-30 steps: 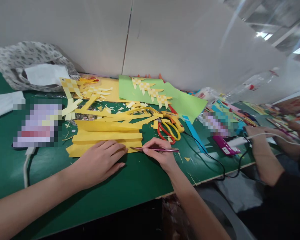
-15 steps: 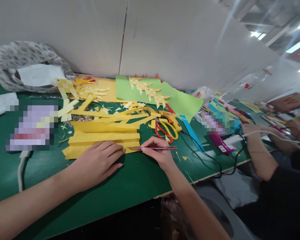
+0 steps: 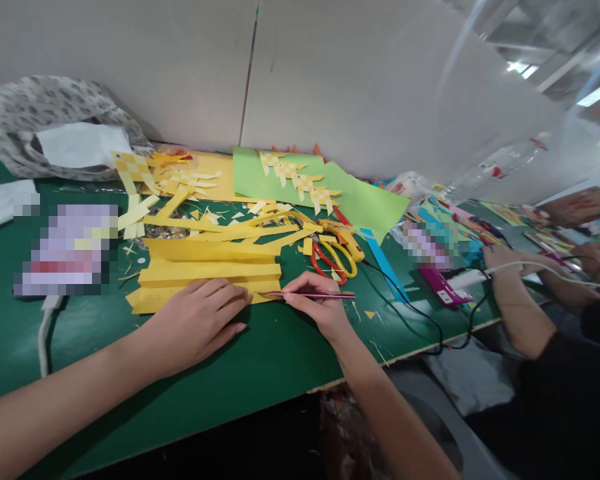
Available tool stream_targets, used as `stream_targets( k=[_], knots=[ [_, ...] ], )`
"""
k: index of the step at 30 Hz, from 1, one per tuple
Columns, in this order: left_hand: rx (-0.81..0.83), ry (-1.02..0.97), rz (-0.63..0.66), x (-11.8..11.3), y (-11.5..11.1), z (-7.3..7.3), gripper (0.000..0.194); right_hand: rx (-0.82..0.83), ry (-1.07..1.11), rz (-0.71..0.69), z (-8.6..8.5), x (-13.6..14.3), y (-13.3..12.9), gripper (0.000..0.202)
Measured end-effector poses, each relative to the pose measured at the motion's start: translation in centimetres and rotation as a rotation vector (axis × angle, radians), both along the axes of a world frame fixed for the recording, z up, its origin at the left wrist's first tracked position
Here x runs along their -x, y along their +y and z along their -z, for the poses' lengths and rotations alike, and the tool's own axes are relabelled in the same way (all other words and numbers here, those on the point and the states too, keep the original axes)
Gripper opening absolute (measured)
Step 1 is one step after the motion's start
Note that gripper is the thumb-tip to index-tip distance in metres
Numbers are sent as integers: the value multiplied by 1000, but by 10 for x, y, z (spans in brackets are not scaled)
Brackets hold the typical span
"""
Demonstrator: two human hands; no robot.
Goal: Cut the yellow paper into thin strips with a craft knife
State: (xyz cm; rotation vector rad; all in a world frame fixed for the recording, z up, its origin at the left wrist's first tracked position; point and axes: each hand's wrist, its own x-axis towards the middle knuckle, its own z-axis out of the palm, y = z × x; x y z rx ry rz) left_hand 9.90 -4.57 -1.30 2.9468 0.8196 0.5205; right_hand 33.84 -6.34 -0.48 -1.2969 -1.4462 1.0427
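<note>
Two hands are yours. Left hand (image 3: 200, 323) lies palm down on the pleated yellow paper (image 3: 210, 272), fingers extended, not curled round anything, hiding its near middle. Right hand (image 3: 317, 308): fingers pinch a slim dark-red tool (image 3: 330, 296); its tip is at the paper's near right edge, contact unclear. You've got the paper on the green desk (image 3: 260, 373). Left-side device (image 3: 70, 247) is pixelated; co-worker's body (image 3: 550, 393) is cut off at right.

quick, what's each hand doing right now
Left hand: open, resting on the creased yellow paper.
Right hand: closed, holding a slim pen-like tool.
</note>
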Motion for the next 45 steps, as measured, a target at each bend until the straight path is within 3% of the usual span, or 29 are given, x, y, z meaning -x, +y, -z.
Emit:
stream_targets(
  k=[26,34,37,42,45],
  knots=[
    [-6,8,-2,1,0,0,33,-10,-51,-5,1,1,0,12],
    [-12,93,-33,-5,0,-5,41,-114,-23,97,3,0,0,14],
    [-45,131,-38,-8,1,-7,41,-205,-93,111,1,5,-4,12],
    [-57,138,-30,-10,0,-7,36,-315,-441,-78,-5,13,-11,13],
    [-59,102,-22,-9,-1,-6,35,-318,-510,-93,-5,12,-11,12]
  ],
)
